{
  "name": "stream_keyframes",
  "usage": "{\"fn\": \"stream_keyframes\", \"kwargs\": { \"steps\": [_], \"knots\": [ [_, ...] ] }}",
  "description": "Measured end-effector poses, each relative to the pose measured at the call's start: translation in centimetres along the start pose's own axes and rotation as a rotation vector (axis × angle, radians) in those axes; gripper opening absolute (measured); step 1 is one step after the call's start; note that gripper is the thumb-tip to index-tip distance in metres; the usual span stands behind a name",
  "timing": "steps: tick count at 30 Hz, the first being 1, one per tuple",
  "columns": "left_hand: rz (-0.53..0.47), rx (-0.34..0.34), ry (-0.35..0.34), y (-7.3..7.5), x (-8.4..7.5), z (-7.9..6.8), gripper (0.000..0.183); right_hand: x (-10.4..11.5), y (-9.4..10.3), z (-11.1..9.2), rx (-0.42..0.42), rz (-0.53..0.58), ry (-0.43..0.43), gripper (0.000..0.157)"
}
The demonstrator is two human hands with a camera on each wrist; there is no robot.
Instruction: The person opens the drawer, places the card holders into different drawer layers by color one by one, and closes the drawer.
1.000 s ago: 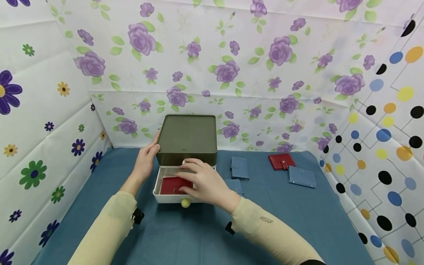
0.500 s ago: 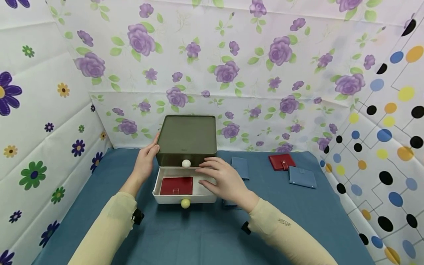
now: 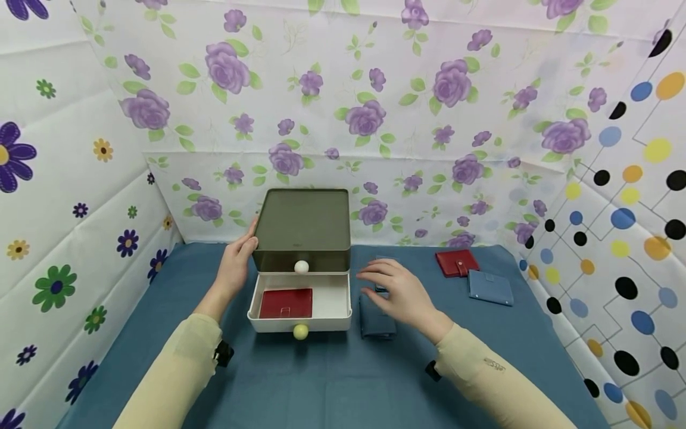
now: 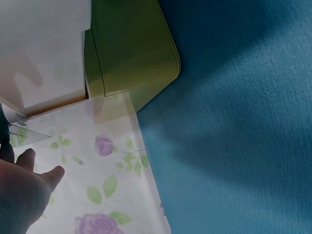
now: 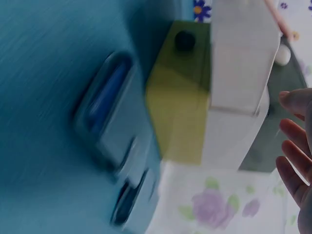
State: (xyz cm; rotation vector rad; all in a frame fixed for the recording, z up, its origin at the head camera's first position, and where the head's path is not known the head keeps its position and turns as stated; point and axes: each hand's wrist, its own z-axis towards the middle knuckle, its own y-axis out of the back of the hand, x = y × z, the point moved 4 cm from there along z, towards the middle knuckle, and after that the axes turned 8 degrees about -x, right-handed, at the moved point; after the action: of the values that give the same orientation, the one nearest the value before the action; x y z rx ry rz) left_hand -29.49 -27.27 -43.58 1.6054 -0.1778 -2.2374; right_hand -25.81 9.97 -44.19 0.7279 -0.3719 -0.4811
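Note:
A small chest of drawers [image 3: 308,220] with an olive top stands at the back of the blue cloth. Its white drawer [image 3: 332,322] with a yellow knob is pulled out, and a red wallet [image 3: 286,303] lies in its left part. My left hand [image 3: 234,259] rests against the chest's left side, fingers extended. To the right of the drawer, my right hand [image 3: 402,292] hovers with spread, relaxed fingers and holds nothing. Beneath and beside it lie a dark blue wallet [image 3: 377,322] and another blue wallet [image 5: 134,200], mostly hidden by the hand in the head view.
Farther right on the cloth lie a second red wallet [image 3: 457,263] and a lighter blue wallet [image 3: 490,287], edges close together. A white knob [image 3: 302,267] marks the upper drawer, which is pushed in. Patterned sheets [image 3: 300,119] enclose the back and both sides.
My right hand has moved right, from over the red wallet in the drawer to beside the chest, uncovering the drawer and white knob. My left hand has stayed in place.

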Motion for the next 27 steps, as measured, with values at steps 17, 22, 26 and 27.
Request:
{"fn": "stream_keyframes", "kwargs": {
  "steps": [17,22,26,27],
  "knots": [
    [-0.019,0.01,0.017,0.0,-0.8,-0.3,0.054,-9.7,2.9,-6.8,0.097,-0.125,-0.303,0.038],
    [-0.034,0.011,0.009,-0.1,0.1,0.1,0.054,-12.2,3.5,-8.4,0.172,-0.16,-0.418,0.041],
    [-0.037,0.015,0.011,-0.2,0.0,0.0,0.054,-14.5,4.1,-9.5,0.229,-0.176,-0.499,0.045],
    [-0.039,0.014,0.007,-0.2,0.0,0.0,0.054,-15.1,4.3,-9.8,0.241,-0.182,-0.515,0.046]
  ]
}}
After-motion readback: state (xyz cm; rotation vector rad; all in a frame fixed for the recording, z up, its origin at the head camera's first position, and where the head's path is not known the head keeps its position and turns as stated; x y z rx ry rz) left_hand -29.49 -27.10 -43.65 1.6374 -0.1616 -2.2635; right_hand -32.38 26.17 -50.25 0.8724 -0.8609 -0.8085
